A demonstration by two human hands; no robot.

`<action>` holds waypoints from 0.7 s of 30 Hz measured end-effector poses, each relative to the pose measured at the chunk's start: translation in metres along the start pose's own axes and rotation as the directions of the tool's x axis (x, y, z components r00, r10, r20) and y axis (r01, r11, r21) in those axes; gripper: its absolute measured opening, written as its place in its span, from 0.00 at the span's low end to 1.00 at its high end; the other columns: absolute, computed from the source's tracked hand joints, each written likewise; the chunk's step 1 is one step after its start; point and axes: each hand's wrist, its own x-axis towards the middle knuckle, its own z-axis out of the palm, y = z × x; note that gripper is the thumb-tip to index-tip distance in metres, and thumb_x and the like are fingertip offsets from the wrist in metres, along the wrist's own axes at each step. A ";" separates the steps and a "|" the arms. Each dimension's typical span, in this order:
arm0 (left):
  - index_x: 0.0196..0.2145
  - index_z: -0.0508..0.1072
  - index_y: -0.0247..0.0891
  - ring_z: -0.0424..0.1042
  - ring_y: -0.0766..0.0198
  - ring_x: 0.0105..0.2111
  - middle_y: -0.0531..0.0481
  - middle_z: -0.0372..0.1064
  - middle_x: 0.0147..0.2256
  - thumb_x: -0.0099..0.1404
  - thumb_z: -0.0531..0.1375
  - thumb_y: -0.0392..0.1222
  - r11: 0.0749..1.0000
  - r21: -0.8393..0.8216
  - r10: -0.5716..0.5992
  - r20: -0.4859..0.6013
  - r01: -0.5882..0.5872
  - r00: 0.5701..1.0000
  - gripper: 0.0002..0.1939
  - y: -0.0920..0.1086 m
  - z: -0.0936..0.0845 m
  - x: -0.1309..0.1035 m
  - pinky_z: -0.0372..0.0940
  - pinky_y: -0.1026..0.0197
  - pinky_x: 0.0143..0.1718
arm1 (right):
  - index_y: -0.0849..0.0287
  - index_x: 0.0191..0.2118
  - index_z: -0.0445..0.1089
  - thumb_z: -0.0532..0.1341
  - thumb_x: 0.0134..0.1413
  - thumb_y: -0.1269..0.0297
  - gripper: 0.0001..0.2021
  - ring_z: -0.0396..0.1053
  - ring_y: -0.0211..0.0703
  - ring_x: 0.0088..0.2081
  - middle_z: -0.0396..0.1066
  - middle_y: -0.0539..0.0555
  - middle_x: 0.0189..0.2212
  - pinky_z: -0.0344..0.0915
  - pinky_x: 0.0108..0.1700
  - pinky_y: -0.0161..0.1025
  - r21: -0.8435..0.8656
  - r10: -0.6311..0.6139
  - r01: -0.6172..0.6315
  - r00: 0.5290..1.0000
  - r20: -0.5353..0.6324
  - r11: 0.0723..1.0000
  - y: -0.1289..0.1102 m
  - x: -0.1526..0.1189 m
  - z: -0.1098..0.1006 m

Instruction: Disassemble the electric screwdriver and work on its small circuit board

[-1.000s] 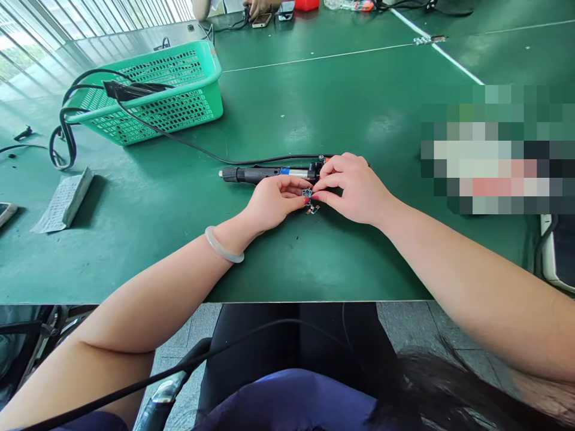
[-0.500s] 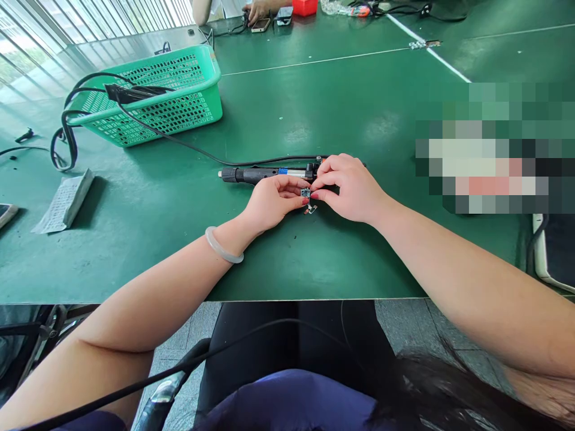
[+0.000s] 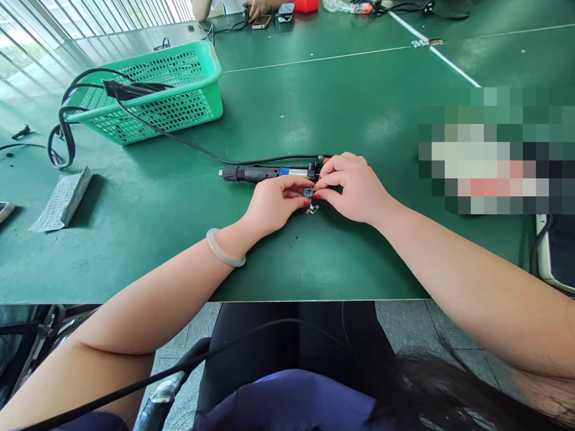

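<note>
Between my fingertips is a small grey-blue electronic part [image 3: 308,193], too small to name closely. A short flex strip [image 3: 312,209] with light ends hangs from its near side. My left hand [image 3: 273,202], with a pale bangle on the wrist, pinches the part from the left. From the right, the thumb and fingers of my right hand [image 3: 350,187] close at the part's edge; what lies between those tips is hidden. Just beyond both hands lies a black electric screwdriver [image 3: 254,174] with a blue and silver band. My right hand covers its right end.
A green plastic basket [image 3: 197,90] with black cables stands at the back left. A wrapped block [image 3: 63,200] lies at the left. A dark device [image 3: 559,251] sits at the right edge. Across the table, another person's hand [image 3: 260,8] is near a phone [image 3: 261,23].
The view has shifted slightly. Both hands stay at the small part, which sits a little more tilted between the fingers. The screwdriver stays where it was.
</note>
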 end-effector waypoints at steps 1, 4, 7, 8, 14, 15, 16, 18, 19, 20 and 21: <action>0.41 0.78 0.33 0.77 0.64 0.36 0.47 0.78 0.39 0.55 0.65 0.28 0.999 -0.035 -0.012 0.012 0.012 1.000 0.14 -0.001 0.000 0.001 0.71 0.57 0.48 | 0.52 0.29 0.78 0.63 0.54 0.62 0.06 0.63 0.50 0.40 0.71 0.53 0.32 0.57 0.44 0.52 -0.002 0.001 -0.001 1.000 0.000 1.000 0.000 0.000 0.000; 0.41 0.77 0.32 0.77 0.64 0.38 0.45 0.78 0.42 0.56 0.63 0.26 0.991 -0.125 -0.041 0.033 0.045 0.999 0.14 -0.003 0.000 0.002 0.72 0.56 0.48 | 0.51 0.29 0.78 0.62 0.56 0.59 0.08 0.63 0.50 0.40 0.71 0.54 0.33 0.56 0.43 0.52 -0.010 0.003 -0.003 1.000 0.010 1.000 0.001 0.001 -0.001; 0.40 0.77 0.32 0.77 0.63 0.38 0.45 0.78 0.41 0.56 0.62 0.24 0.985 -0.162 -0.051 0.038 0.056 0.998 0.14 -0.003 0.000 0.002 0.72 0.56 0.48 | 0.51 0.29 0.78 0.62 0.56 0.58 0.09 0.63 0.50 0.40 0.71 0.54 0.33 0.56 0.43 0.52 -0.008 0.004 -0.004 1.000 0.020 1.000 0.000 0.001 -0.002; 0.40 0.78 0.32 0.77 0.63 0.38 0.46 0.78 0.41 0.56 0.61 0.24 0.984 -0.168 -0.050 0.040 0.056 0.998 0.14 -0.003 0.000 0.002 0.72 0.55 0.48 | 0.51 0.29 0.78 0.62 0.56 0.59 0.08 0.63 0.50 0.40 0.71 0.54 0.33 0.56 0.43 0.52 -0.006 0.005 -0.005 1.000 0.022 1.000 0.000 0.001 -0.002; 0.40 0.78 0.33 0.77 0.63 0.39 0.47 0.79 0.40 0.56 0.60 0.24 0.988 -0.151 -0.026 0.043 0.032 0.999 0.15 -0.006 0.000 0.004 0.72 0.55 0.49 | 0.51 0.29 0.78 0.63 0.53 0.61 0.06 0.63 0.50 0.40 0.71 0.54 0.33 0.56 0.44 0.52 0.016 0.005 -0.005 1.000 0.029 1.000 -0.001 0.000 -0.004; 0.40 0.78 0.33 0.77 0.63 0.39 0.47 0.79 0.41 0.56 0.60 0.24 0.988 -0.150 -0.019 0.046 0.026 0.999 0.15 -0.006 -0.001 0.004 0.72 0.55 0.49 | 0.51 0.29 0.78 0.63 0.53 0.60 0.06 0.63 0.51 0.41 0.71 0.54 0.34 0.56 0.44 0.53 0.019 0.006 -0.007 0.999 0.032 1.000 -0.001 0.000 -0.004; 0.40 0.78 0.33 0.77 0.63 0.39 0.46 0.78 0.41 0.56 0.61 0.25 0.988 -0.152 -0.014 0.049 0.021 0.999 0.14 -0.007 -0.001 0.004 0.71 0.54 0.49 | 0.51 0.29 0.78 0.63 0.53 0.60 0.07 0.63 0.51 0.41 0.71 0.54 0.34 0.56 0.44 0.53 0.022 0.008 -0.009 0.999 0.036 1.000 -0.001 0.000 -0.004; 0.40 0.78 0.32 0.77 0.62 0.39 0.45 0.78 0.41 0.56 0.62 0.26 0.987 -0.159 -0.008 0.052 0.017 0.999 0.14 -0.007 -0.001 0.004 0.71 0.54 0.49 | 0.51 0.29 0.78 0.63 0.53 0.60 0.07 0.63 0.51 0.41 0.71 0.54 0.33 0.55 0.45 0.53 0.028 0.012 -0.013 0.999 0.038 1.000 -0.001 0.000 -0.004; 0.40 0.78 0.32 0.77 0.62 0.39 0.45 0.78 0.41 0.56 0.62 0.26 0.987 -0.162 -0.009 0.052 0.017 0.999 0.13 -0.006 -0.001 0.004 0.71 0.54 0.49 | 0.51 0.28 0.78 0.63 0.53 0.61 0.07 0.63 0.50 0.41 0.71 0.54 0.33 0.55 0.45 0.53 0.031 0.013 -0.014 0.999 0.036 0.999 -0.001 0.000 -0.004; 0.40 0.78 0.32 0.77 0.62 0.38 0.44 0.78 0.41 0.56 0.62 0.27 0.987 -0.162 -0.009 0.050 0.017 0.999 0.13 -0.006 0.000 0.003 0.71 0.54 0.48 | 0.51 0.28 0.78 0.63 0.52 0.61 0.06 0.63 0.50 0.41 0.70 0.54 0.33 0.55 0.45 0.53 0.033 0.013 -0.014 0.999 0.031 0.999 -0.001 0.000 -0.004; 0.40 0.78 0.32 0.77 0.63 0.37 0.44 0.78 0.40 0.57 0.63 0.28 0.987 -0.158 -0.010 0.049 0.017 0.999 0.12 -0.005 0.000 0.003 0.72 0.54 0.47 | 0.51 0.28 0.78 0.63 0.52 0.61 0.06 0.63 0.50 0.41 0.70 0.54 0.33 0.55 0.45 0.53 0.034 0.012 -0.013 1.000 0.027 0.999 -0.001 0.000 -0.004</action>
